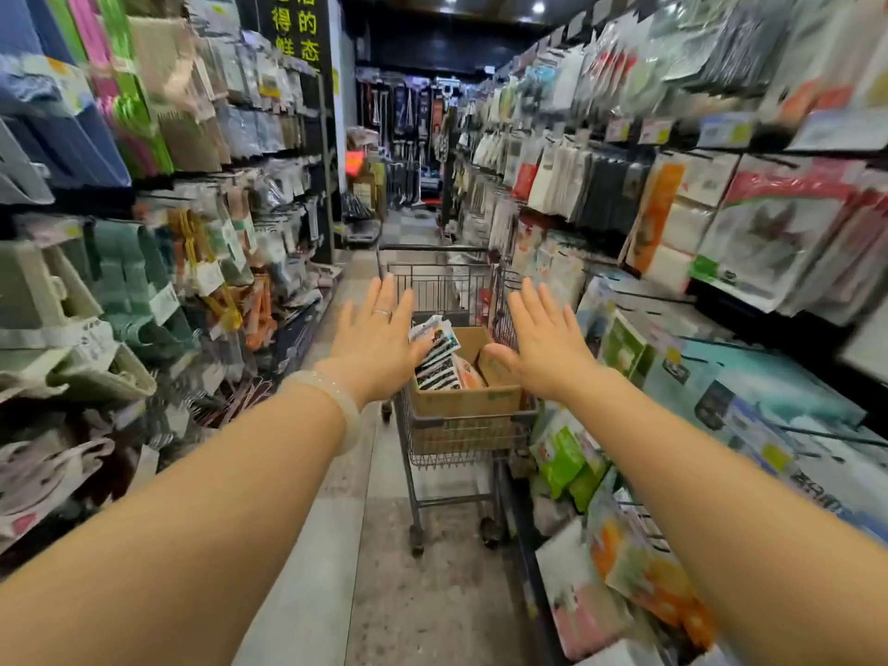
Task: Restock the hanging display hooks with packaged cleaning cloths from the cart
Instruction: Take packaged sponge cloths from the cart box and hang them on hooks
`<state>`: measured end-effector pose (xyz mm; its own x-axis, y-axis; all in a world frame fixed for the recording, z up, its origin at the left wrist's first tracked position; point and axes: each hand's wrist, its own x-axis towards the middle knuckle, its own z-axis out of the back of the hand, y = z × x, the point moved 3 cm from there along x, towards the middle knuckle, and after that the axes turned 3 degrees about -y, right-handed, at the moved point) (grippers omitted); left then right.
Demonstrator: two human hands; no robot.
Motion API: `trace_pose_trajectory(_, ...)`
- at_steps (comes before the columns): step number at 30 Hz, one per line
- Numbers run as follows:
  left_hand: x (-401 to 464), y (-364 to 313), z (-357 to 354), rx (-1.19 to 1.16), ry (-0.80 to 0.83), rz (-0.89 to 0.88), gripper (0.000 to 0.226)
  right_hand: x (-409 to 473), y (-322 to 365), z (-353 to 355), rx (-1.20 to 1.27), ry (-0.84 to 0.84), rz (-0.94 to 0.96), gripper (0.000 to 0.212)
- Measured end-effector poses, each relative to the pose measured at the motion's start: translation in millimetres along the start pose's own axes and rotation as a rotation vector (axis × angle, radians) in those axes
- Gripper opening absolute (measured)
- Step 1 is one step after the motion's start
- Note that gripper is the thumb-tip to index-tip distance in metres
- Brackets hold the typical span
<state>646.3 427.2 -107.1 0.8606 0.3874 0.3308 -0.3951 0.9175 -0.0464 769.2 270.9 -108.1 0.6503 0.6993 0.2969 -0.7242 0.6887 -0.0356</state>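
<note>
A narrow shop aisle is shown from the head camera, with both bare arms stretched forward over a grey wire shopping cart [461,439] that is parked against the right-hand shelving. The left hand [379,341] is held flat, palm down, with fingers straight and spread; a thin silver ring [382,311] is worn on one finger and a pale translucent bangle [336,401] is seen at the wrist. The right hand [548,346] is likewise held flat with fingers extended and slightly fanned. Nothing is gripped by either hand; whether the cart or its contents are touched cannot be told.

A brown cardboard box [463,401] is seated in the cart's basket. Inside it, a stack of black-and-white striped packaged cleaning cloths [437,358] is stood on edge at the left side of the box, just beside the left hand's thumb, with an orange-toned package [468,374] next to the stack.

Both sides of the aisle are lined with hanging display hooks [648,298] that are loaded with packaged goods; green and grey cloth items [129,290] are hung at the left, and white, red and orange packets [711,223] are hung at the right. The speckled floor [384,593] is seen beneath the arms.
</note>
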Motion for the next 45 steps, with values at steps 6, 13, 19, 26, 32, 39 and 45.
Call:
trace_pose_trajectory(6, 125.0, 38.5, -105.7, -0.013, 0.144, 0.048, 0.072, 144.6, -45.4, -93.8, 0.019, 0.041, -0.007, 0.077)
trace_pose_trajectory(13, 275.5, 86.7, -206.6, -0.082, 0.296, 0.166, 0.072, 310.5, -73.7, -197.6, 0.085, 0.169, 0.027, 0.077)
trace_pose_trajectory(19, 366.8, 110.4, -293.6, -0.199, 0.490, 0.231, 0.064, 412.7, -87.6, -274.0, 0.135, 0.322, 0.041, 0.077)
trace_pose_trajectory(26, 475.3, 119.9, -414.8, -0.389, 0.627, 0.244, 0.055, 501.8, -110.7, -384.5, 0.217, 0.436, -0.065, 0.077)
trace_pose_trajectory(32, 517.7, 126.1, -505.2, -0.527, 0.691, 0.426, 0.057, 540.7, -120.2, -478.9, 0.403, 0.620, -0.192, 0.080)
trace_pose_trajectory(39, 543.3, 141.5, -576.4, -0.728, 0.597, 0.748, 0.041, 589.0, -114.5, -555.9, 0.652, 0.591, -0.382, 0.102)
trace_pose_trajectory(45, 550.1, 144.3, -604.6, -0.843, 0.580, 0.932, 0.049, 599.2, -115.8, -591.7, 0.764, 0.664, -0.545, 0.125)
